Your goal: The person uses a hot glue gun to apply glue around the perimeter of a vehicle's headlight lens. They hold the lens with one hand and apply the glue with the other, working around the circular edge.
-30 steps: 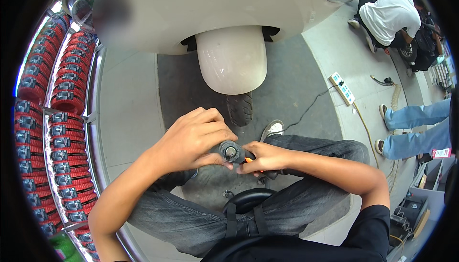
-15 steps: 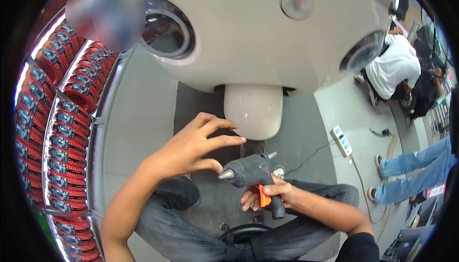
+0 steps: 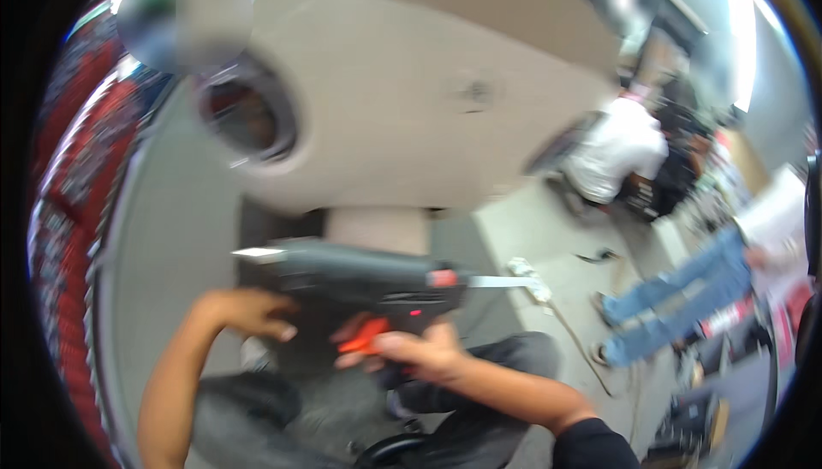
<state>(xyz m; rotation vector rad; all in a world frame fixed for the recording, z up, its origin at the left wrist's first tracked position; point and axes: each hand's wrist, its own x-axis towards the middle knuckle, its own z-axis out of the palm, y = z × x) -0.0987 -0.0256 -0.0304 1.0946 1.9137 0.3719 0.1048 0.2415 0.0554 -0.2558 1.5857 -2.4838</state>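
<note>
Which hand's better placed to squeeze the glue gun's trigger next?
Right, I'd say: the right hand holds the glue gun at its orange trigger. The left hand looks empty, away from the trigger.

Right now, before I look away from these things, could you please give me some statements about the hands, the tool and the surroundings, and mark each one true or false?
1. The right hand holds the black glue gun. True.
2. The trigger is green. False: the trigger is orange.
3. The left hand also grips the handle. False: the left hand is near the gun's front, not gripping the handle.
4. A white stick protrudes from the gun's rear. True.
5. The nozzle points toward the picture's right. False: the nozzle points left.
6. Light blue trousers show at the picture's right. True.
</note>
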